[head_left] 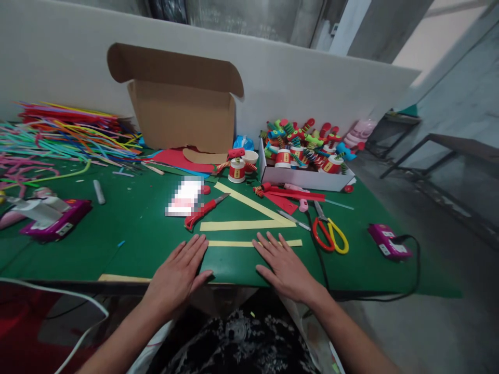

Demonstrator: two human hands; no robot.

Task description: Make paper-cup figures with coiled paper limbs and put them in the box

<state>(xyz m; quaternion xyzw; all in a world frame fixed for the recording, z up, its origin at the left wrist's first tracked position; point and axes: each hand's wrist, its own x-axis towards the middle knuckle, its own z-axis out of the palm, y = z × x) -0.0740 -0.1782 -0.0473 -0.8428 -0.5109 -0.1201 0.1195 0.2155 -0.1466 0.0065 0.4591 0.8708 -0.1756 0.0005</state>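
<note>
Three strips of pale yellow paper lie in front of me on the green table top. My left hand [181,270] rests flat at the left end of the nearest yellow strip [230,243], its fingers stretched out. Across the right part of that same strip lies my right hand [280,262], palm down with fingers apart. Just beyond, a second yellow strip [234,225] runs sideways, and a third yellow strip [253,204] slants away from its right end. A red utility knife [205,210] with its blade out lies behind my left hand. Scissors [329,234] with red and yellow handles lie right of my right hand.
A white box [306,178] of colourful cup figures stands at the back right. Behind the strips are an open cardboard box [185,114] and one cup figure [236,170]. Bundled pipe cleaners [74,135] fill the back left. Purple power strips [56,223] sit at both sides.
</note>
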